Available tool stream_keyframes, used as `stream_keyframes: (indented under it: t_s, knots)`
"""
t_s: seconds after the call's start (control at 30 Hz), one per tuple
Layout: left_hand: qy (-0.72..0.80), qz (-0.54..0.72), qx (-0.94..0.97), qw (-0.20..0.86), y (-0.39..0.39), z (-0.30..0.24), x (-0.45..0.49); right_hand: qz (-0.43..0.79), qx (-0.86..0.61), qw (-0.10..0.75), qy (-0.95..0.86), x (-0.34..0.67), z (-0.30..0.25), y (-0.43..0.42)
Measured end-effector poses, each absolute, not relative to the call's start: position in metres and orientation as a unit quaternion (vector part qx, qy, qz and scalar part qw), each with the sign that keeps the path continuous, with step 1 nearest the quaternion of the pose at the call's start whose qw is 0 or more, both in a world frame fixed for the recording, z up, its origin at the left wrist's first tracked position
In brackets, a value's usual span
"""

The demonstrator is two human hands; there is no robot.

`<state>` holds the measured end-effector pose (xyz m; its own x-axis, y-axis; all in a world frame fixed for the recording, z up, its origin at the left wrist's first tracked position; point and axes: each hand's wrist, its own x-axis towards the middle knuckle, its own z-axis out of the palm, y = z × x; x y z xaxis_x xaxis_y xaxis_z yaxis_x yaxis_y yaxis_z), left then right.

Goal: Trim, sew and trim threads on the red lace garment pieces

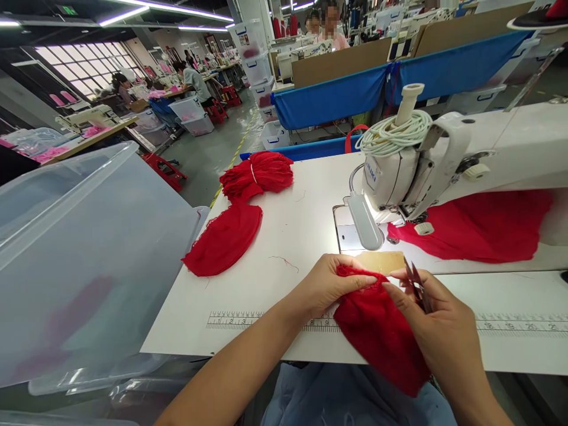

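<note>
A red fabric piece (377, 325) hangs over the table's front edge toward my lap. My left hand (331, 284) pinches its upper edge between thumb and fingers. At the same edge, the thumb and index finger of my right hand (437, 313) press the cloth, and a small pair of thread snips (417, 287) sits in that palm with the blades pointing up. Just beyond my hands stands the white sewing machine (399, 177). Under its arm lies another red fabric piece (488, 228).
On the left of the white table (177, 325) lie a tied red fabric bundle (257, 174) and a loose red piece (226, 239). A large translucent bin (102, 248) stands against the left side. A printed ruler (248, 320) runs along the front edge. People work farther back.
</note>
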<state>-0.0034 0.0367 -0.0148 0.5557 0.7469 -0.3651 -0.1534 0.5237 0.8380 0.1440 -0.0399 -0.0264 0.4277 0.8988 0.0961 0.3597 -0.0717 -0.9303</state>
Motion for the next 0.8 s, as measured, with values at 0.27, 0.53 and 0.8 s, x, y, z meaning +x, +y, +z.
stream_keyframes:
  t_s: [0.27, 0.53, 0.8]
  knots:
    - [0.367, 0.295, 0.396, 0.788, 0.037, -0.016, -0.005, 0.261, -0.670, 0.529, -0.451, 0.149, -0.033, -0.033]
    - [0.363, 0.285, 0.387, 0.798, 0.037, -0.018, -0.005, 0.128, -0.615, 0.531, -0.569, 0.148, -0.027, -0.031]
    - [0.371, 0.275, 0.404, 0.790, 0.040, -0.018, -0.008, 0.273, -0.567, 0.511, -0.586, 0.154, -0.028, -0.041]
